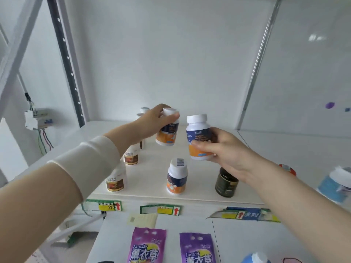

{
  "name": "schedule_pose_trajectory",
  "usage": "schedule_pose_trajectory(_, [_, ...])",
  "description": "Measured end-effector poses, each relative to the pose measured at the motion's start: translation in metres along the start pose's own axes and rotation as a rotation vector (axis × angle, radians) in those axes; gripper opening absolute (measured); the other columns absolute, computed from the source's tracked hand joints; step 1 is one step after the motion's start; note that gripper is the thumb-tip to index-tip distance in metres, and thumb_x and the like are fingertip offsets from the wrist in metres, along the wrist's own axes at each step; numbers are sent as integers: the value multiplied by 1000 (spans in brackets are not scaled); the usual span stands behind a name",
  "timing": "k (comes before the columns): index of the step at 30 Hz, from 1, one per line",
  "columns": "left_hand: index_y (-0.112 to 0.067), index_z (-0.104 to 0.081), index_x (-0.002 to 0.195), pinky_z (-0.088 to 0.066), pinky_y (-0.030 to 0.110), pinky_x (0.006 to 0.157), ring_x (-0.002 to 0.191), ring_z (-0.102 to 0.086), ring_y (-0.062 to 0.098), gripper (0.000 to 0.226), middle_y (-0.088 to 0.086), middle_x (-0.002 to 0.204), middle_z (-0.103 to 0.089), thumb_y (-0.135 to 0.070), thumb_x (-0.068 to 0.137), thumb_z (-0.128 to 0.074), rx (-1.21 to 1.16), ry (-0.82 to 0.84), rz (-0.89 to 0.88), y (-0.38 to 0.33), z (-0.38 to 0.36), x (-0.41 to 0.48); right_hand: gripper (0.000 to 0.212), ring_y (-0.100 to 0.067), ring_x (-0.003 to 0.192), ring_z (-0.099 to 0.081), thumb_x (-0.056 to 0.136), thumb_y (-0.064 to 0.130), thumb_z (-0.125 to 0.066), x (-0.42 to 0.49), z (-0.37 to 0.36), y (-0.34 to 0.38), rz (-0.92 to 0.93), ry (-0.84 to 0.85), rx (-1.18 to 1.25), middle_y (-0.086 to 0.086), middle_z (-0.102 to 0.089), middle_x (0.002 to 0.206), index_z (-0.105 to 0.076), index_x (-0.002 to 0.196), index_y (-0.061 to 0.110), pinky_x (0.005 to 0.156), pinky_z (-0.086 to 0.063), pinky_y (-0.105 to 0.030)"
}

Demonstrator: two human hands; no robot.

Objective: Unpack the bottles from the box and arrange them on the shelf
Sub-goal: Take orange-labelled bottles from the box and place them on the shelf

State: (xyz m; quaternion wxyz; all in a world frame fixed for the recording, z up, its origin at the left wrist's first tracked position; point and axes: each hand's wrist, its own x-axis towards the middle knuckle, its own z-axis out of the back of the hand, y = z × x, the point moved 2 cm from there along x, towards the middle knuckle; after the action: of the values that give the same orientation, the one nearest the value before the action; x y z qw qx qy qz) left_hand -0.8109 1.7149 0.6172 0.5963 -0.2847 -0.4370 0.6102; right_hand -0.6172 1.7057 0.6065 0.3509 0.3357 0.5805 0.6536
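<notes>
My left hand [152,122] grips a white-capped bottle with a navy and orange label [168,134] by its neck, tilted, above the white shelf [247,149]. My right hand [220,149] holds a second bottle of the same kind [198,137] upright, just to the right of the first. Both bottles hang in the air over the shelf. A third bottle of this kind [177,176] stands on the shelf near its front edge, below the two held ones. The box is not in view.
Brown-labelled white bottles [115,180] [131,154] stand in a row along the shelf's left side. A dark jar [226,184] stands front right, partly behind my right wrist. Blue containers [336,185] sit far right. Purple lavender bags [147,245] hang below the price tags.
</notes>
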Motion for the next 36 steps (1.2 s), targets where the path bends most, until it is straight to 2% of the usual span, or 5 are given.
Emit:
schedule_pose_trajectory(5, [-22, -49, 123, -43, 30, 86, 101, -57, 18, 40, 0, 110, -58, -38, 89, -59, 178, 89, 19, 17, 8, 80, 39, -18, 94, -61, 79, 5, -69, 68, 11, -6, -42, -52, -144, -5, -63, 102, -56, 115, 9, 96, -47, -35])
schedule_pose_trajectory(9, [-15, -51, 123, -47, 43, 99, 110, -57, 25, 46, 7, 119, -58, -36, 85, -64, 267, 176, 48, 37, 6, 142, 50, -16, 86, -61, 75, -5, -70, 123, 19, -20, -142, -42, -164, -4, -62, 95, -49, 118, 10, 85, -50, -30])
schedule_pose_trajectory(16, [-14, -57, 114, -46, 38, 95, 109, -58, 24, 38, 4, 115, -61, -32, 81, -65, 369, 252, 49, 68, -13, 218, 58, -15, 90, -58, 69, 7, -79, 194, 28, -58, -218, -45, -422, 0, -59, 105, -50, 118, 16, 77, -47, -23])
schedule_pose_trajectory(29, [-13, -55, 118, -43, 29, 87, 107, -56, 21, 42, 2, 114, -58, -30, 82, -68, 411, 293, 65, 95, -27, 263, 80, -21, 107, -61, 42, 37, -78, 259, 34, -92, -215, -96, -587, 2, -65, 113, -52, 115, 20, 91, -51, -38])
schedule_pose_trajectory(36, [-15, -53, 120, -45, 33, 93, 110, -56, 22, 43, 2, 117, -58, -31, 82, -67, 426, 304, 74, 102, -29, 270, 63, -20, 107, -58, 67, 20, -80, 262, 32, -100, -198, -104, -619, 1, -60, 117, -46, 119, 14, 89, -49, -32])
